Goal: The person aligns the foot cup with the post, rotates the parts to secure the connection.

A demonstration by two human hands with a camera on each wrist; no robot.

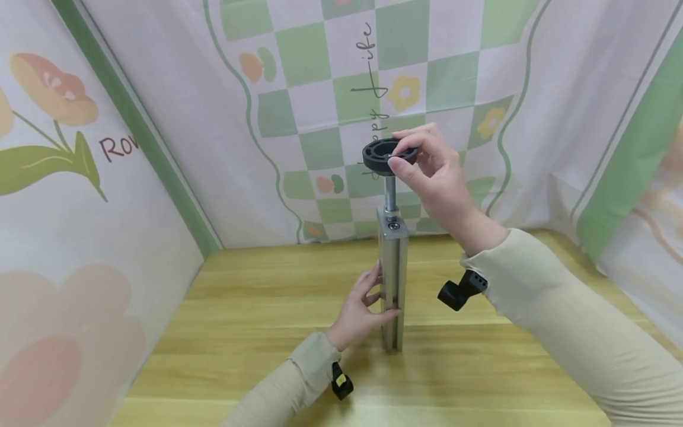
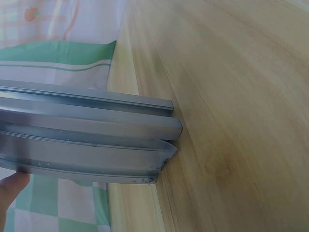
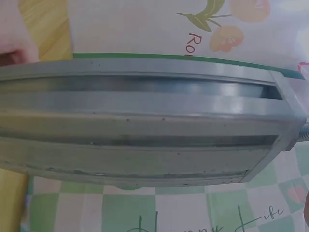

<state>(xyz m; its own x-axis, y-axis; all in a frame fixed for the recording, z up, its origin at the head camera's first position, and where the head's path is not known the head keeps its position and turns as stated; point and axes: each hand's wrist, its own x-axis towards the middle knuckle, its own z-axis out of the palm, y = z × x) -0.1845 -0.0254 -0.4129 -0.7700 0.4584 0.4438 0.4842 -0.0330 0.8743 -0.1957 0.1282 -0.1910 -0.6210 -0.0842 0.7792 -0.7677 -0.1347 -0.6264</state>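
Observation:
An aluminium profile (image 1: 393, 267) stands upright on the table, slots running along its sides. My left hand (image 1: 356, 314) grips its lower half, thumb across the front and fingers on the left side. From the end plate (image 1: 395, 230) on top rises a metal rod (image 1: 391, 193) carrying a black round levelling foot (image 1: 375, 157), hollow side up. My right hand (image 1: 436, 178) pinches the foot's right rim; a small bright spot shows near the fingertips. The left wrist view has the profile's lower end (image 2: 91, 121) at the tabletop. In the right wrist view threads show on the rod (image 3: 304, 133).
The wooden table (image 1: 256, 296) meets a printed, checked curtain (image 1: 315, 107) at the back. More patterned cloth (image 1: 80, 225) hangs along the left side, and another sheet (image 1: 613, 178) on the right. Black camera mounts (image 1: 461, 289) hang below both cuffs.

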